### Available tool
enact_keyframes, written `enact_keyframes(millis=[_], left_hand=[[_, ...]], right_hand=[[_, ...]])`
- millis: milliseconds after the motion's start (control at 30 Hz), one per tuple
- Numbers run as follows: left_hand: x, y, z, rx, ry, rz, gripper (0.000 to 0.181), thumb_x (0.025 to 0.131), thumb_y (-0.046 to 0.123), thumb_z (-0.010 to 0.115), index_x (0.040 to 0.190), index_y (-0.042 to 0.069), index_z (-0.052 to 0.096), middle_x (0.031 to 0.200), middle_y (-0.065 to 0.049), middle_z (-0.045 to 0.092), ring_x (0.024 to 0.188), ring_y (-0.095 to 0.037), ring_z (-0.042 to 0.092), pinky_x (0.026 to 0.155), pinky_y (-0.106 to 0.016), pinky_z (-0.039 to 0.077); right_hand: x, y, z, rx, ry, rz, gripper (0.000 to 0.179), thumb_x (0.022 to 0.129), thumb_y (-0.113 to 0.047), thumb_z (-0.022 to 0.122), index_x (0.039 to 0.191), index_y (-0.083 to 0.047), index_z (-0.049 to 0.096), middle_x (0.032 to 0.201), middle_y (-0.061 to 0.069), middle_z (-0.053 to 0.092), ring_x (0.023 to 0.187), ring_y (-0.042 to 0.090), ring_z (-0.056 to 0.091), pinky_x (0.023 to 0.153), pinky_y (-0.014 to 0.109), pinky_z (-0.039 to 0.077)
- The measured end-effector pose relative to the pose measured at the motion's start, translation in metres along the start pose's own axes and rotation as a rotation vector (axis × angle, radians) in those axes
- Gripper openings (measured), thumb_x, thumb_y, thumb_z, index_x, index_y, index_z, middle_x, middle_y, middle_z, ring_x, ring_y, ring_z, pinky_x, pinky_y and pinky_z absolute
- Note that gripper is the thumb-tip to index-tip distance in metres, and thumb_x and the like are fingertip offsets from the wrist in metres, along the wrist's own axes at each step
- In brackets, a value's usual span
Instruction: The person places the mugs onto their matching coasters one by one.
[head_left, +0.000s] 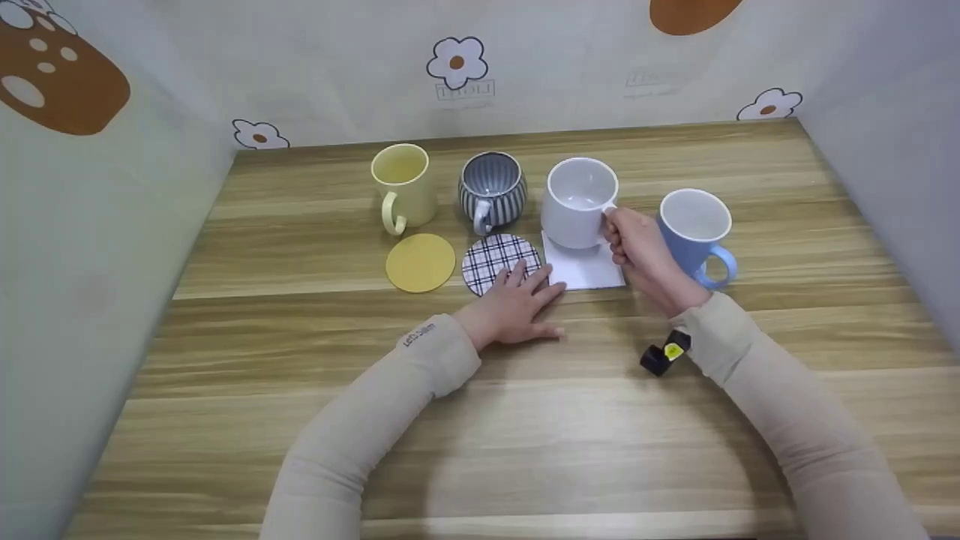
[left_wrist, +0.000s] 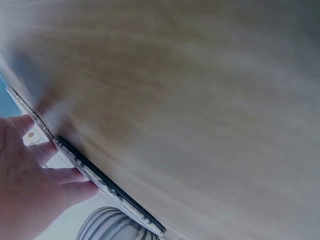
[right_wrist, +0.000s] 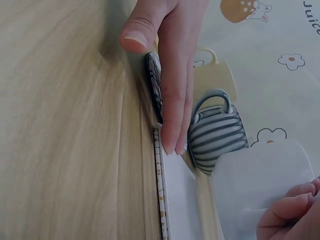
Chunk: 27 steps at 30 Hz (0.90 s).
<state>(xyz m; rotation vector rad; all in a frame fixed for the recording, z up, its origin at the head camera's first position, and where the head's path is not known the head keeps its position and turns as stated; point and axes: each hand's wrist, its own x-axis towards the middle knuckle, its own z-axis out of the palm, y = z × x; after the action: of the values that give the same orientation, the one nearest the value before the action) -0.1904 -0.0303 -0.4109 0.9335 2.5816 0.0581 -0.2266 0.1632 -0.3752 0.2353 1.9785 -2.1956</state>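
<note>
Left hand (head_left: pixel 514 309), spread flat, touches the white square coaster (head_left: pixel 581 270); right hand (head_left: pixel 641 241) grips the white cylindrical ceramic mug (head_left: pixel 574 214) by its handle (head_left: pixel 609 206) over that coaster's rear edge, toward the wooden surface's (head_left: pixel 570 435) rear edge. Base contact: indeterminate. Caution: coaster slip could seat the mug unevenly.

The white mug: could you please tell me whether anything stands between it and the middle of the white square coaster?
Nothing visible stands between the white mug and the white coaster's middle; the left grip has fingertips only at its left edge.
</note>
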Motion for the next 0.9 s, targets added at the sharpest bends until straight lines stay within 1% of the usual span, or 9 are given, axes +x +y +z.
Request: enact_keyframes(millis=[167, 300, 600, 900], left_hand=[[0.0, 0.0, 0.0, 0.009, -0.001, 0.003, 0.076, 0.087, 0.065, 0.035, 0.148, 0.026, 0.015, 0.155, -0.007, 0.004, 0.138, -0.041, 0.0, 0.11, -0.054, 0.007], [0.0, 0.0, 0.0, 0.014, -0.003, 0.0, 0.075, 0.087, 0.065, 0.035, 0.148, 0.026, 0.014, 0.155, -0.007, 0.004, 0.138, -0.042, 0.0, 0.11, -0.054, 0.007], [-0.001, 0.0, -0.001, 0.002, -0.005, 0.0, 0.075, 0.087, 0.064, 0.036, 0.148, 0.025, 0.015, 0.155, -0.007, 0.004, 0.138, -0.042, 0.0, 0.11, -0.054, 0.007], [-0.003, 0.002, -0.003, -0.008, -0.002, -0.006, 0.074, 0.088, 0.063, 0.036, 0.148, 0.025, 0.016, 0.155, -0.007, 0.006, 0.138, -0.041, 0.0, 0.111, -0.053, 0.007]], right_hand=[[-0.007, 0.003, -0.004, 0.036, -0.041, 0.025, 0.035, 0.091, -0.013, 0.038, 0.057, -0.013, 0.038, 0.054, -0.004, 0.035, 0.046, 0.005, 0.03, 0.042, 0.015, 0.024], [-0.013, 0.004, -0.006, 0.009, -0.062, 0.035, 0.033, 0.091, -0.014, 0.037, 0.058, -0.013, 0.038, 0.055, -0.005, 0.035, 0.046, 0.005, 0.029, 0.043, 0.015, 0.024], [-0.025, 0.011, -0.009, 0.0, -0.049, -0.006, 0.035, 0.092, -0.014, 0.037, 0.056, -0.013, 0.039, 0.053, -0.006, 0.035, 0.045, 0.005, 0.03, 0.042, 0.015, 0.026], [-0.031, 0.016, -0.015, -0.049, -0.064, 0.015, 0.034, 0.092, -0.016, 0.038, 0.058, -0.014, 0.04, 0.054, -0.006, 0.036, 0.046, 0.005, 0.032, 0.044, 0.016, 0.028]])
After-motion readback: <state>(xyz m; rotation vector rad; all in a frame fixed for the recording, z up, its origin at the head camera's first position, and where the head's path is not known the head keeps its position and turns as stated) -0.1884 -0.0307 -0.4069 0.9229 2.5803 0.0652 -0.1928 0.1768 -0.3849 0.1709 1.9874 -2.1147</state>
